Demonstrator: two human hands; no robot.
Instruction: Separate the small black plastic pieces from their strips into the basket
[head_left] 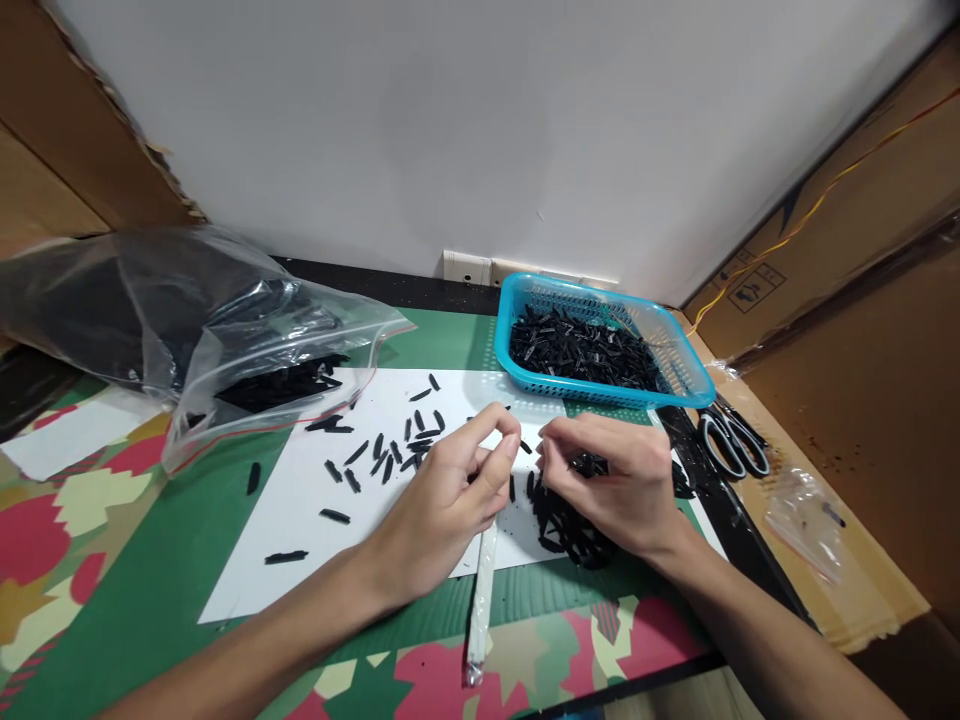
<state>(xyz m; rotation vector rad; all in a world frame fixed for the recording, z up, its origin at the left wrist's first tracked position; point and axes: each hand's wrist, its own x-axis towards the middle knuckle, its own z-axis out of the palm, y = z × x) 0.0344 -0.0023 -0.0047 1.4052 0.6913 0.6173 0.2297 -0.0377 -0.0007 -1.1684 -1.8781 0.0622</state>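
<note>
Left hand (457, 480) is above a white sheet (292, 525), thumb and forefinger brought together at the tips; cannot tell whether anything is pinched between them. Right hand (626, 480) faces it, fingers curled and tips bunched, a narrow gap separating the two; whether it grips a piece cannot be told either. Short black pieces (334, 516) lie loosely scattered on the sheet, mostly left of and behind the left hand, with one on the green mat (172, 540) beyond the sheet's left edge. A denser black heap (570, 530) sits under and beside the right hand, partly hidden by it. A slim white strip (482, 600) runs from below the left hand toward the near edge; contact with that hand unclear. Behind the right hand stands a blue basket (600, 390), holding many similar black bits. Far left: a clear zip bag (289, 340) on its side, dark contents within, its mouth overlapping the sheet. Right side: scissors (735, 445) with pale-lined black handles, near a small clear bag (802, 525) on cardboard (862, 590).
</note>
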